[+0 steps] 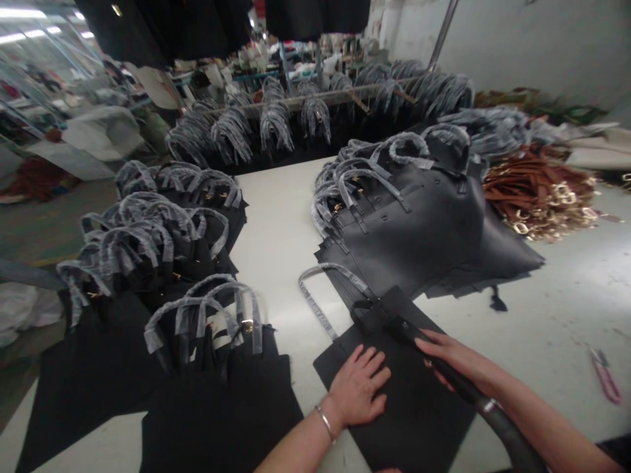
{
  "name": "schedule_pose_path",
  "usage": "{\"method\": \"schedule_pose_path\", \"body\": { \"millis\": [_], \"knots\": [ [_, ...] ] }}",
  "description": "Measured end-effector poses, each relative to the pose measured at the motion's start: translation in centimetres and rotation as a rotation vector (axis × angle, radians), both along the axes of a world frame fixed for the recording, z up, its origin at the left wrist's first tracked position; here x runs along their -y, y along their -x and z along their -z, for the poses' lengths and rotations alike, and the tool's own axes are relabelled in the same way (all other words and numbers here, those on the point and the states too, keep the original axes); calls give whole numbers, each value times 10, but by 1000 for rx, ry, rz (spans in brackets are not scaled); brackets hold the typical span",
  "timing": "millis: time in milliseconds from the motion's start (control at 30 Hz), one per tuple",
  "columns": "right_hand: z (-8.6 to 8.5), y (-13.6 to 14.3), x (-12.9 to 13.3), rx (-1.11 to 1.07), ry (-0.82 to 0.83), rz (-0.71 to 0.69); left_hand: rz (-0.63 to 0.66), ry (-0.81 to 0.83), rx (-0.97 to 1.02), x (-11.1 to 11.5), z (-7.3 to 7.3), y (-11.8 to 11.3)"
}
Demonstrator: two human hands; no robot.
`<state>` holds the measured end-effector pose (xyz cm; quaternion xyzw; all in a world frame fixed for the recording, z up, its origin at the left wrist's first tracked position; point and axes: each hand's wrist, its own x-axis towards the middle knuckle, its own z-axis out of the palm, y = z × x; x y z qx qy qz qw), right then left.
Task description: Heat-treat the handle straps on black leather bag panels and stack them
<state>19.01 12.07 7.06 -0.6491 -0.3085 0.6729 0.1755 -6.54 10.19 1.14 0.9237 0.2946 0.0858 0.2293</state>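
My left hand (361,387) lies with its fingers spread on a black bag panel (394,420), pressing it to the table. A strap handle in clear plastic wrap (315,305) loops up from that panel's far end. In my right hand (456,358) is a long black tool with a silver band (466,384); its kind I cannot make out. The tool's front end rests on or just above the panel near the base of the handle. Left of my left hand lies a small pile of black bag panels (221,414) with wrapped handles.
More black panels (419,230) with wrapped handles are stacked beyond my hands, and others (98,368) at the left. Brown straps with gold buckles (542,194) are heaped at the back right. Pink-handled snippers (605,378) lie at the right. Wrapped handles (276,125) hang over a rail.
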Motion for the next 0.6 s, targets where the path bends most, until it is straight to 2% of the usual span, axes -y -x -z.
{"method": "schedule_pose_path", "body": {
  "millis": [167, 300, 467, 600],
  "knots": [
    [4, 13, -10, 64, -187, 64, -4, 10, 7, 0, 1, -1],
    [-7, 18, -6, 114, -276, 146, 0, 13, 5, 1, 2, 0],
    [-20, 3, 9, 142, -200, 71, 19, 9, 29, 1, 7, 1],
    [-13, -5, 7, 169, -108, -1, 50, 0, 37, 1, 8, 2]
  ]
}}
